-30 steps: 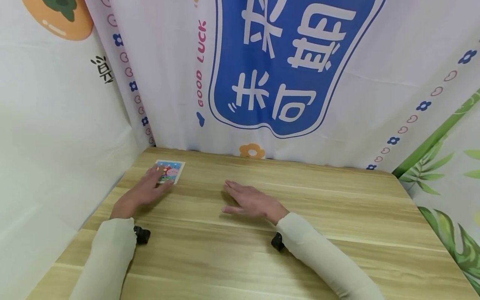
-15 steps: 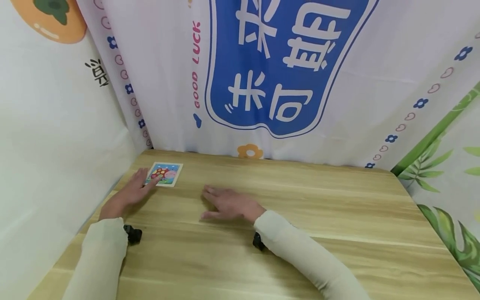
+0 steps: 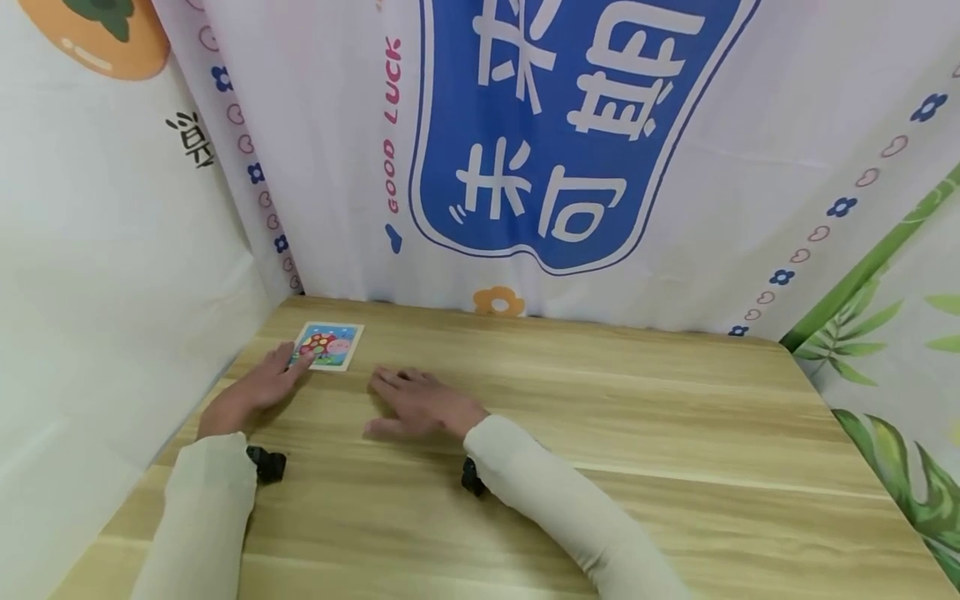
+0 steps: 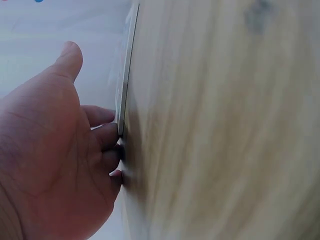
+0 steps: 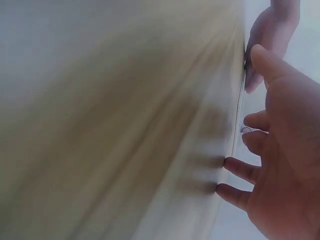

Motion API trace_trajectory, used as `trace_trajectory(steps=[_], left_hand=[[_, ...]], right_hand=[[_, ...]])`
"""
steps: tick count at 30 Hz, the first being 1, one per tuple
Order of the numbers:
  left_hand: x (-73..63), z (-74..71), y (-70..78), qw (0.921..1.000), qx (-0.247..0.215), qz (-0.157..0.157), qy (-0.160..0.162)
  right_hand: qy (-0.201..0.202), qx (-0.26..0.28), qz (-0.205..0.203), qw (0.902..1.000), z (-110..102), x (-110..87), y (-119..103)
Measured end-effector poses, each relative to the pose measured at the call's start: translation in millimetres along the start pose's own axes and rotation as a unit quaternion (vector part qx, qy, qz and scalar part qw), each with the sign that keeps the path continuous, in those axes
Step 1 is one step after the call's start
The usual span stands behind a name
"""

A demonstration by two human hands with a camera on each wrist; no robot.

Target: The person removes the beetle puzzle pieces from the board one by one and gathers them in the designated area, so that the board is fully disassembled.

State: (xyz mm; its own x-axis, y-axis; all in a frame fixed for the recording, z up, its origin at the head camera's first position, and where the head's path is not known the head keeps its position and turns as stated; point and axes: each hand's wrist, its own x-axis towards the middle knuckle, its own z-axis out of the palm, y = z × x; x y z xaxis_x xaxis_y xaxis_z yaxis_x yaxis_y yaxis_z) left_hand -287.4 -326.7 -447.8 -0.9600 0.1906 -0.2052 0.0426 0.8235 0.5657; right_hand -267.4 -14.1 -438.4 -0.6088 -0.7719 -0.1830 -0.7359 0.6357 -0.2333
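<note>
A small flat square picture board (image 3: 341, 343), with a red ladybug on blue and a pale border, lies at the table's far left corner. My left hand (image 3: 258, 385) is at its near-left side, fingers extended and the thumb over its lower edge. In the left wrist view the board's thin edge (image 4: 128, 65) shows beside the fingertips (image 4: 112, 132). To the right of the board, my right hand (image 3: 423, 407) is palm down with spread fingers, holding nothing. Its lower fingertips (image 5: 225, 189) touch the tabletop in the right wrist view; a gap separates this hand from the board.
The wooden table (image 3: 600, 467) extends to the right and toward me. A printed cloth (image 3: 540, 192) hangs along its back edge, and a white cloth (image 3: 112, 275) stands close on the left. Leaf-printed cloth (image 3: 900, 350) borders the right side.
My right hand has moved left, nearer the board. My left hand shifted slightly left and back, uncovering more of the picture, then stayed nearly still.
</note>
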Motion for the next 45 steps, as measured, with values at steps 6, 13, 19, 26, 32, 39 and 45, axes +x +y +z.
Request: trace_trajectory(steps=[6, 13, 19, 26, 32, 39, 45], left_hand=[[3.1, -6.1, 1.6, 0.9997, 0.014, -0.011, -0.014], [3.3, -5.6, -4.1, 0.9990, 0.033, -0.019, -0.022], [2.0, -4.0, -3.1, 0.9989, 0.034, -0.019, -0.025], [2.5, -5.4, -1.6, 0.9986, 0.045, -0.013, -0.024], [4.8, -7.6, -0.6, 0.9983, 0.049, -0.020, -0.025], [4.4, -6.4, -1.9, 0.9979, 0.057, -0.019, -0.026], [0.9, -8.1, -3.4, 0.9973, 0.065, -0.024, -0.024]], right_hand=[[-0.013, 0.014, 0.027, 0.9994, -7, 15.3, -10], [-0.025, 0.027, 0.042, 0.9984, -7, 30.6, -23], [-0.025, 0.019, 0.051, 0.9982, -5, 36.7, -28], [-0.028, 0.002, 0.067, 0.9974, -6, 42.2, -32], [-0.026, -0.006, 0.076, 0.9968, -8, 45.7, -33], [-0.020, -0.018, 0.073, 0.9970, -5, 49.4, -33], [-0.017, -0.015, 0.063, 0.9977, -2, 52.6, -35]])
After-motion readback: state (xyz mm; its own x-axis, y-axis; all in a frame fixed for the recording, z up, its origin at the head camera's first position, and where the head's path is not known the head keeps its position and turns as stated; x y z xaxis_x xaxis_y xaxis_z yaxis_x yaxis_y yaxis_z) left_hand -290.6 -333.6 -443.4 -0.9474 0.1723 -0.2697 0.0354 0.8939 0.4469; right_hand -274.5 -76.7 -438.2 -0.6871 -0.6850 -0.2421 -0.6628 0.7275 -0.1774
